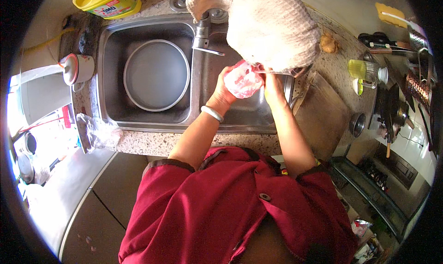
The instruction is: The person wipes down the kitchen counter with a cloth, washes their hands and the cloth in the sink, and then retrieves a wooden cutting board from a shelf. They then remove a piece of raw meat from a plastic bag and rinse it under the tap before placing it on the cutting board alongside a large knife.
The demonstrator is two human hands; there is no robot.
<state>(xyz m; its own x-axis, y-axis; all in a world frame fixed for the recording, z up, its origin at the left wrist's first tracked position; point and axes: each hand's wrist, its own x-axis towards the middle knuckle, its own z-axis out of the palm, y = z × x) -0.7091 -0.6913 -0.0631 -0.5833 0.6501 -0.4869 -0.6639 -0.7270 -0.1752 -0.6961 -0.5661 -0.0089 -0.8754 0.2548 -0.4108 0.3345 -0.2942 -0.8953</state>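
Note:
My left hand (224, 88), with a pale bangle on its wrist, grips the side of a pink-and-white lump (243, 79), which may be raw meat or a wrapped bundle. It is held above the right basin (238, 111) of the steel sink. My right hand (272, 87) is close to the lump's right side. Its fingers are mostly hidden under the edge of a hanging cream towel (270, 28), so its grip does not show. A thin pinkish strip (268, 71) runs rightward from the lump beneath the towel.
A round metal pan (126, 75) rests in the left basin (110, 108). The faucet (201, 33) rises between the basins. A cutting board (322, 111) lies to the right; a yellow OMO jug (107, 2), enamel mug (83, 68) and plastic bag (100, 130) are on the left.

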